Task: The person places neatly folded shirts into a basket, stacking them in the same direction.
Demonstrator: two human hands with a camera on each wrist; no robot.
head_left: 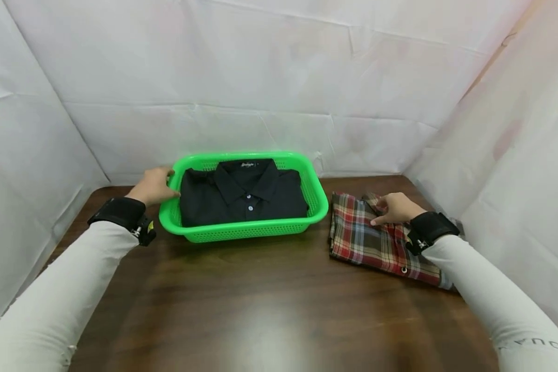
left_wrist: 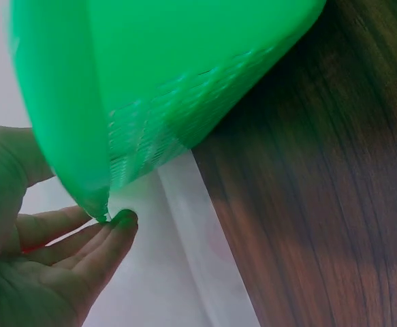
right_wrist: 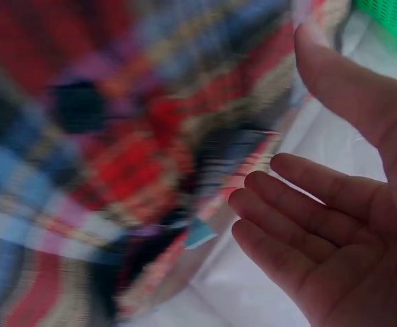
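Plaid shirt (head_left: 376, 237) folded flat on tabletop (head_left: 260, 299), right of green basket (head_left: 316, 199), long axis running toward the viewer. Right hand (head_left: 395, 207) resting on its far edge, fingers (right_wrist: 300, 204) relaxed, slightly apart, gripping nothing. Left hand (head_left: 154, 185) at basket's left rim, fingers loosely extended against it, well apart from the shirt.

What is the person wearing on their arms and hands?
Both arms are in long, pale grey-white sleeves. The right sleeve has faint grey letters near the bottom edge of the head view. A black wrist band wraps each wrist, left and right, with a small black device clipped on. The left hand and right hand are bare, no gloves.
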